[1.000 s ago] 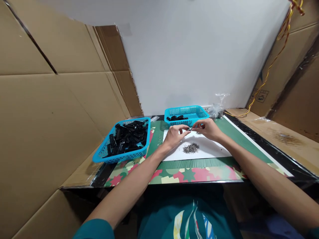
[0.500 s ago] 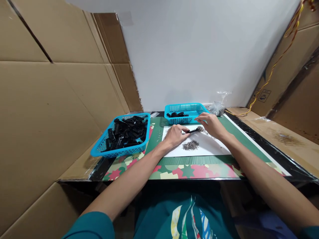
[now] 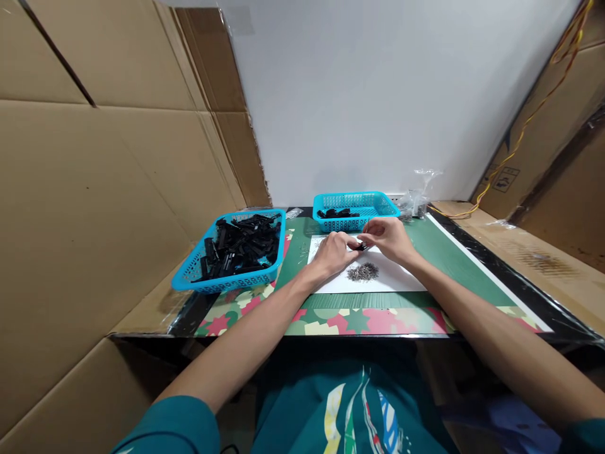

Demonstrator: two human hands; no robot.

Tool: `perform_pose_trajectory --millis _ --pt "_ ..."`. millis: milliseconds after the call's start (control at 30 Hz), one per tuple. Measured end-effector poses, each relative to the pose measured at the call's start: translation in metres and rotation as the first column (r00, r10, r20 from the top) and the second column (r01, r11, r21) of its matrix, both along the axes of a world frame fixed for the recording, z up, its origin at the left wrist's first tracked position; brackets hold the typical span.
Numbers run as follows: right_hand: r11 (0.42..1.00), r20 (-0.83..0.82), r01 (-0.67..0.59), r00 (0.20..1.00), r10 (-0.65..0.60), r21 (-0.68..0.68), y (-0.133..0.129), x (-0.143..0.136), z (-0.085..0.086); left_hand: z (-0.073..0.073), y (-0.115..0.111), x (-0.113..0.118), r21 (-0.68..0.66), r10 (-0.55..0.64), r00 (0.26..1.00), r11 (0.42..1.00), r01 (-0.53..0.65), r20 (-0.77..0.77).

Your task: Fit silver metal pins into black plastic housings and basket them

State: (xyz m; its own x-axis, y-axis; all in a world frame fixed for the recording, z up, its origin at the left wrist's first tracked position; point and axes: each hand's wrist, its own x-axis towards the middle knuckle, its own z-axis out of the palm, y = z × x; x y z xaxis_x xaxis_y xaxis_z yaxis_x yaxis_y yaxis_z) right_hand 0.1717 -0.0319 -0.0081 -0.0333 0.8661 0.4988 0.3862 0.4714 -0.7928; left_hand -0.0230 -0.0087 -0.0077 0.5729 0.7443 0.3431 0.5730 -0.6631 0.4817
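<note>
My left hand [image 3: 334,252] is closed on a slim black plastic part [image 3: 362,247] over a white sheet [image 3: 401,277]. Close against it, my right hand [image 3: 387,236] has its fingers pinched together at the part's right end; whatever lies between those fingertips is too small to make out. Just in front of both hands, a pile of small metal pins or screws [image 3: 363,272] lies on the sheet. Most of the black part is covered by my fingers.
At the left stands a blue basket [image 3: 227,289] heaped with black plastic parts. Behind my hands is a second blue basket [image 3: 378,200] with fewer black parts. Clear plastic bags [image 3: 414,203] sit beside it. Cardboard walls [image 3: 118,189] enclose the table's sides.
My right hand has moved left and closed in on the black part, from over the small metal pieces at the right. My left hand keeps its hold.
</note>
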Motion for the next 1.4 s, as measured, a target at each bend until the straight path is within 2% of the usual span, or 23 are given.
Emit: perform_pose_trajectory --millis 233,500,667,800,933,1033,1100,1200,1300,1400 --pt "0.999 0.075 0.026 0.997 -0.029 0.028 0.001 -0.001 -0.002 0.003 -0.002 0.002 -0.031 -0.01 0.999 0.999 0.011 0.033" --pt "0.996 0.117 0.078 0.99 -0.082 0.035 0.0 0.001 -0.003 -0.005 -0.005 0.004 -0.004 -0.084 0.986 0.996 0.086 0.141" --pt "0.991 0.112 0.104 0.987 -0.113 0.082 -0.001 -0.001 -0.008 -0.008 -0.002 0.004 0.003 -0.097 0.984 0.995 0.097 0.147" --pt "0.988 0.05 0.112 0.992 -0.117 0.103 0.001 -0.006 -0.012 -0.008 0.0 0.004 0.018 -0.08 0.988 0.997 0.078 0.13" --pt "0.962 -0.098 0.178 0.982 -0.161 0.208 0.004 -0.005 -0.007 -0.004 -0.001 0.005 0.04 0.011 0.981 0.999 -0.019 0.193" --pt "0.906 -0.15 0.293 0.954 -0.258 0.305 0.006 0.008 0.001 0.006 0.002 0.005 0.094 0.086 0.954 0.989 -0.118 0.288" --pt "0.876 -0.127 0.35 0.937 -0.326 0.333 0.008 0.021 0.005 0.016 0.007 0.004 0.109 0.144 0.93 0.976 -0.191 0.338" --pt "0.875 -0.045 0.371 0.925 -0.376 0.31 0.011 0.038 0.01 0.038 0.019 0.003 0.108 0.218 0.906 0.956 -0.274 0.363" --pt "0.881 0.025 0.385 0.913 -0.407 0.276 0.016 0.046 0.012 0.061 0.033 0.006 0.12 0.281 0.918 0.938 -0.324 0.278" --pt "0.884 0.119 0.391 0.895 -0.43 0.256 0.018 0.045 0.012 0.082 0.045 0.018 0.127 0.347 0.928 0.923 -0.363 0.138"
